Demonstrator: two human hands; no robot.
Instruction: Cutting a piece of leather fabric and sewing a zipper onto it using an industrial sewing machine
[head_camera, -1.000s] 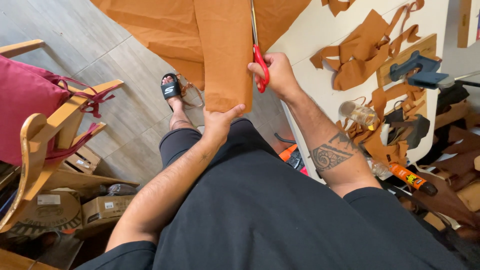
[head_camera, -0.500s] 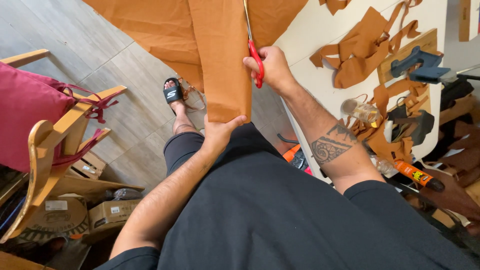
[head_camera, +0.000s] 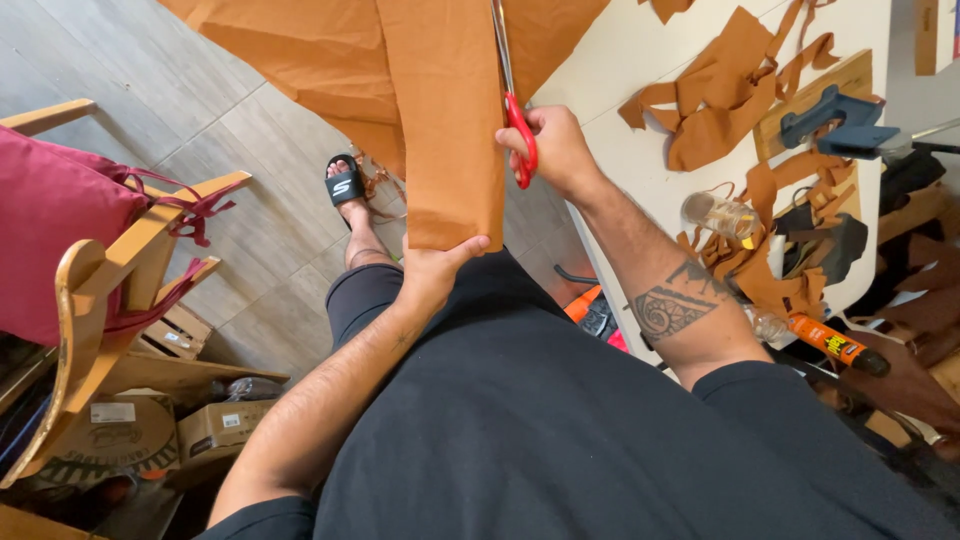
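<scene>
A large sheet of orange-brown fabric (head_camera: 330, 60) hangs off the white table, and a long strip of it (head_camera: 445, 130) reaches down toward me. My left hand (head_camera: 435, 275) pinches the bottom end of that strip. My right hand (head_camera: 555, 150) grips red-handled scissors (head_camera: 518, 135), whose blades run up along the strip's right edge into the cloth.
On the white table (head_camera: 640, 60) at right lie orange-brown fabric scraps (head_camera: 720, 90), a small glass jar (head_camera: 718, 215), an orange tube (head_camera: 830, 340) and a blue tool on a wooden board (head_camera: 835, 115). A wooden chair with a magenta cushion (head_camera: 60, 230) stands left, with cardboard boxes (head_camera: 215, 425) below.
The scissors and my right hand have moved up and away along the strip's edge, lengthening the cut. My left hand keeps its hold on the strip's lower end.
</scene>
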